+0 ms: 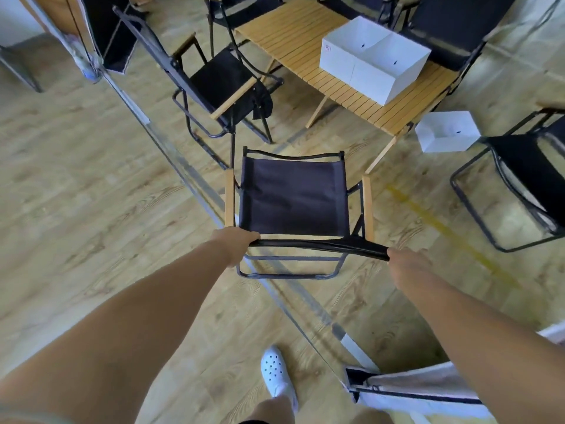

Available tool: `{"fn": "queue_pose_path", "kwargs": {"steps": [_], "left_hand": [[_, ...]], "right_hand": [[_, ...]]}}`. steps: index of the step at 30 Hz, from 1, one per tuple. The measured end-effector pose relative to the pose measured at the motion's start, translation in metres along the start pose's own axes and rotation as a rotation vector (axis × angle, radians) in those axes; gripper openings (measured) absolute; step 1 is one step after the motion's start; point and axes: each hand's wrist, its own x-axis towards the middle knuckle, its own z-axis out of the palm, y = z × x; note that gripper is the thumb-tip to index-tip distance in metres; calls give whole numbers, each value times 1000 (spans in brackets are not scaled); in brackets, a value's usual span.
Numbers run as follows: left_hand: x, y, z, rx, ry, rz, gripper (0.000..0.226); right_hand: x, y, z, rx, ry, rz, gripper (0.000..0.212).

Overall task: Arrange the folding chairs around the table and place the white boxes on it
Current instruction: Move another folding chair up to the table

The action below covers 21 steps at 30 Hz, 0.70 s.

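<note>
An unfolded black folding chair [293,200] with wooden armrests stands in front of me, facing the near end of the slatted wooden table [293,41]. My left hand [237,244] grips the left end of its backrest top and my right hand [408,266] grips the right end. Two white boxes [376,58] sit side by side on the table. A third white box [446,131] lies on the floor by the table's near right corner.
Another black chair [220,84] stands at the table's left side, one [526,179] at the right, and more at the far end. A metal strip [189,175] runs diagonally across the wooden floor. My white shoe [276,373] is below; a fabric item [422,390] lies at bottom right.
</note>
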Motion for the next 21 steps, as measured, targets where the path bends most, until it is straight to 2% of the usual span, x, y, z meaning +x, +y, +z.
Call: {"fn": "queue_pose_path", "kwargs": {"steps": [5,21], "left_hand": [[13,-28,-13,63,25,-35,67],[82,-109,-82,138,-17,-9,58]], "right_hand": [[-3,-28,-3,21,-38,-1,53],[33,-96,-71,182,-87,109,55]]}}
